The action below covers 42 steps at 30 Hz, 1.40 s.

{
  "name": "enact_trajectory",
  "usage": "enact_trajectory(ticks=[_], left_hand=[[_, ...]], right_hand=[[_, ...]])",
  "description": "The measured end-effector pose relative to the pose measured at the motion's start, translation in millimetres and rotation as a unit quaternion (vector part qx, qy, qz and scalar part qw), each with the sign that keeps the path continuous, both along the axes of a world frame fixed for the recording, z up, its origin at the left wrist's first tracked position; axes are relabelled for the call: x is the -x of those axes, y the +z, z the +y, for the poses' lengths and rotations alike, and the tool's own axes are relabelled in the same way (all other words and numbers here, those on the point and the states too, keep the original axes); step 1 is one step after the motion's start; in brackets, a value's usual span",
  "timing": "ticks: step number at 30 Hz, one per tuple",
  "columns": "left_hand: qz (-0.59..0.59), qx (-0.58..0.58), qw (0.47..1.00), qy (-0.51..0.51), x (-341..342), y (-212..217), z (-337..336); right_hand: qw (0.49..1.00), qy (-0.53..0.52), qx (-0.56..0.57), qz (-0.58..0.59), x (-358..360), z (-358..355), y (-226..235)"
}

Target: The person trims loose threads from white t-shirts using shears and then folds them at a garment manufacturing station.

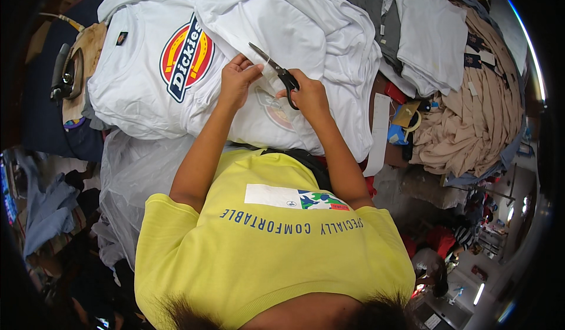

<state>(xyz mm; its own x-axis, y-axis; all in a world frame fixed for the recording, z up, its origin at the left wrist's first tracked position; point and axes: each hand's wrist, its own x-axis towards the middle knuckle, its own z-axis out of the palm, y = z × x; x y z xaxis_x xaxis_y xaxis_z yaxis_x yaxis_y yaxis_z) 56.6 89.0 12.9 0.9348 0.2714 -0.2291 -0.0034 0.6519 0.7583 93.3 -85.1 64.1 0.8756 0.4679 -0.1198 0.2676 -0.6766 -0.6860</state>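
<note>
White T-shirts lie heaped in front of me; one T-shirt [132, 77] shows a round red and yellow print with a dark band on its chest. My left hand [238, 82] pinches an edge of white T-shirt fabric between thumb and fingers. Black-handled scissors [287, 79] are in my right hand [310, 97], its fingers through the loops. Their blades point up and left, slightly parted, just beside the left fingertips. Whether the blades touch a thread or the cloth is too small to tell. Below the scissors, a faint print shows through the white cloth.
At the far left an iron [73, 74] rests on a wooden board [91, 50]. Folded white garments [432, 42] and a large pile of beige garments [465, 124] lie to the right, near a tape roll [412, 122]. Clear plastic sheeting [132, 177] hangs at the table's near edge.
</note>
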Motion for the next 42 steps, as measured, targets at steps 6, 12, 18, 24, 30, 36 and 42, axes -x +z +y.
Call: enact_trajectory(ticks=[6, 12, 18, 24, 30, 36, 42], left_hand=[[0.014, 0.063, 0.998, 0.006, -8.7, 10.2, 5.7], [0.066, 0.024, 0.996, -0.053, -25.8, -17.6, 32.0], [0.04, -0.022, 0.998, -0.032, -19.0, -4.9, 26.2], [0.072, -0.022, 0.993, -0.097, 24.8, -9.2, 8.0], [0.076, -0.041, 0.992, -0.095, 63.2, 9.5, -28.5], [0.027, -0.067, 0.995, -0.067, 67.2, 27.3, -28.4], [0.018, -0.037, 0.998, -0.047, 68.6, 27.2, -34.7]], right_hand=[[0.99, -0.08, -0.116, 0.005, 3.7, -5.3, -25.2], [0.997, -0.057, -0.055, -0.006, 22.0, -20.5, -57.3], [0.997, -0.072, -0.03, -0.003, 31.7, -44.5, -70.1], [0.994, -0.036, -0.07, 0.08, 53.7, -98.2, -39.0], [0.994, -0.038, -0.015, 0.102, 77.2, -131.3, -23.9], [0.997, -0.035, -0.066, -0.034, 82.6, -81.5, -5.5], [0.996, -0.004, -0.037, -0.077, 73.1, -63.0, -11.4]])
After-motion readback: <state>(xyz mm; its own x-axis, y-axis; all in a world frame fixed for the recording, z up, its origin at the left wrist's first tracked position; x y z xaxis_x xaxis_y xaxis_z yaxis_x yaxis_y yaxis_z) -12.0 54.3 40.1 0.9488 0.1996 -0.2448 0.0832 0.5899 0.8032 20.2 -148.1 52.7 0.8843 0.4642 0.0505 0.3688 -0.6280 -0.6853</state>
